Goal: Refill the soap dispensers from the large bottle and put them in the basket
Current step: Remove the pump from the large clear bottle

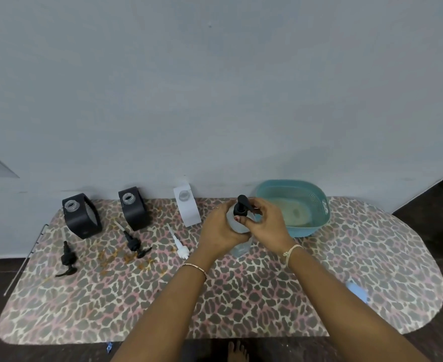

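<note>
My left hand [219, 229] wraps around a clear soap dispenser [240, 248] standing on the table. My right hand [266, 222] grips its black pump head [241, 206] at the neck. Two black dispensers [82, 218] [134, 210] and a white one [187, 207] stand uncapped along the wall. Their pumps lie in front: two black [67, 259] [134, 244] and one white [179, 244]. The teal basket [319, 202] sits at the back right, just beyond my right hand. The large bottle is not in sight.
The table [241, 304] has a leopard-print cover with a rounded right end. Orange-brown smears [126, 257] mark the cover near the black pumps. A light blue object [357, 291] lies near the right front. A wall rises directly behind the table.
</note>
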